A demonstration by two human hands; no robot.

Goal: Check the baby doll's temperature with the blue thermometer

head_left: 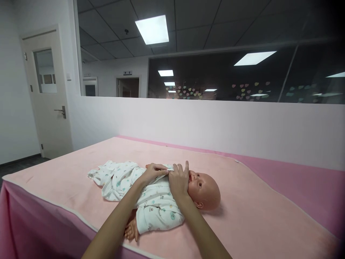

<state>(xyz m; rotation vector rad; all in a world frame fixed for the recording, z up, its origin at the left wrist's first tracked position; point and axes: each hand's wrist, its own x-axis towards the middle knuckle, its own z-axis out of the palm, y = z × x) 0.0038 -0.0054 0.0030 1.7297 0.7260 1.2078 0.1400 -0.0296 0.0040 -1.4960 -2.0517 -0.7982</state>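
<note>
Stretching wide before you, the bench (256,216) wears a pink blanket (81,169). On it, near your edge, a baby doll (205,190) lies on its back, head to your right, in a white printed romper (153,205). Your left hand (153,173) pinches the romper's collar; your right hand (179,180) rests closed-fingered at the doll's chin, touching the collar.

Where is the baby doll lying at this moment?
In the head view the baby doll lies on its back on the pink blanket, near the front edge, head to the right, under both hands.
</note>
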